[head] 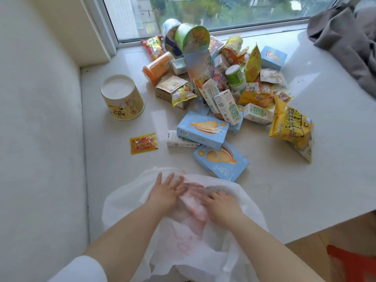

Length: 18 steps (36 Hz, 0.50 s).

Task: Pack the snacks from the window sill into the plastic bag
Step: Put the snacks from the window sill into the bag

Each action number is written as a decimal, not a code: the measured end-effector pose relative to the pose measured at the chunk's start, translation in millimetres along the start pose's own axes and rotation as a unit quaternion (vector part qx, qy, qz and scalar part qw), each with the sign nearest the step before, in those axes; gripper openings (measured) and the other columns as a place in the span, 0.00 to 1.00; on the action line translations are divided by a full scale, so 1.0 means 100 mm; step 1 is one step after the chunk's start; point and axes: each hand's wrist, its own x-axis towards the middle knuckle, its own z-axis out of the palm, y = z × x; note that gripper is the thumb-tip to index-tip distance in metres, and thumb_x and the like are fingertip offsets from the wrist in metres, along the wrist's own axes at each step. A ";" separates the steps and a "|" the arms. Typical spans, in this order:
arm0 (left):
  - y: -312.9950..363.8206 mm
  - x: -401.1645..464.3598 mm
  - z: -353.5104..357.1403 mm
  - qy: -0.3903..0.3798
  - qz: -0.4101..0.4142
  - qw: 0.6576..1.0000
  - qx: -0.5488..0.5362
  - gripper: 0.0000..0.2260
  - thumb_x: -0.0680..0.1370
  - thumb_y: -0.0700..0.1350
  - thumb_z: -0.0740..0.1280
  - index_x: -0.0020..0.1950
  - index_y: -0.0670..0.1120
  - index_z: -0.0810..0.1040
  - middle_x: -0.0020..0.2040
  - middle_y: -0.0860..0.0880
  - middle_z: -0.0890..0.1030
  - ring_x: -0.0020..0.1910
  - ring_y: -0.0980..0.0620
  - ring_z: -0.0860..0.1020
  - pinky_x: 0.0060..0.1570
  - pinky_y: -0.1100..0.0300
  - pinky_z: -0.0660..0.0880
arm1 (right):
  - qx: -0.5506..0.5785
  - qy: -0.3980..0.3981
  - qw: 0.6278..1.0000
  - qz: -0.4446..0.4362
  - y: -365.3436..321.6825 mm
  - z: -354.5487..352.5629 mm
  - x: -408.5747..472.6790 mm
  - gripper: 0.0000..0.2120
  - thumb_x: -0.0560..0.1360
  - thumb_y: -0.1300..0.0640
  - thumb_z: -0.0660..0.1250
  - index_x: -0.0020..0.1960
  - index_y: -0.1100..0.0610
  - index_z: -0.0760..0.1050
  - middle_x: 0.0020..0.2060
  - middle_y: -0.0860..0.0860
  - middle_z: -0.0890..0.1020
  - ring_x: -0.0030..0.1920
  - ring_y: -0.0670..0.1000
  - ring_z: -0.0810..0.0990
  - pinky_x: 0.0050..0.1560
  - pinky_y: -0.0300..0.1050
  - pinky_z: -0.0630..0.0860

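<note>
- A room in a home, seen at a deep, pale, glossy stone window sill (114, 180) set into a plain white plastered wall (38, 139).
- A large glass window in a white frame (223, 15) looks out on green trees and neighbouring buildings.
- A loose heap of colourful shop-bought snacks (219, 86) lies on the sill: paper noodle cups, blue biscuit boxes, small milk cartons, yellow crisp bags.
- A crumpled grey cloth garment (345, 41) lies at the far right of the sill.
- Warm wood-toned flooring (305, 259) shows below the sill's edge.
</note>
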 end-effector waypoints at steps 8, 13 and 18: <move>-0.08 0.24 -0.42 0.097 -0.068 0.965 -0.233 0.11 0.75 0.55 0.57 0.49 0.57 0.77 0.63 0.52 0.73 0.68 0.50 0.64 0.72 0.46 0.47 | 0.168 0.088 0.981 0.050 0.33 -0.20 0.28 0.13 0.77 0.47 0.57 0.54 0.49 0.76 0.52 0.47 0.81 0.52 0.51 0.78 0.46 0.44 0.69; -0.20 0.47 -0.83 0.272 -0.131 0.925 -0.229 0.10 0.74 0.55 0.64 0.42 0.50 0.69 0.46 0.51 0.71 0.51 0.48 0.71 0.51 0.56 0.66 | 0.274 0.219 0.918 0.186 0.62 -0.48 0.53 0.08 0.76 0.55 0.62 0.52 0.56 0.77 0.45 0.52 0.80 0.49 0.54 0.76 0.44 0.47 0.70; -0.32 0.80 -1.20 0.297 -0.084 0.939 -0.154 0.24 0.72 0.57 0.69 0.64 0.50 0.70 0.63 0.49 0.69 0.62 0.47 0.67 0.59 0.55 0.64 | 0.247 0.151 0.917 0.276 0.98 -0.59 0.76 0.22 0.73 0.48 0.67 0.63 0.55 0.70 0.58 0.54 0.73 0.60 0.55 0.68 0.57 0.47 0.67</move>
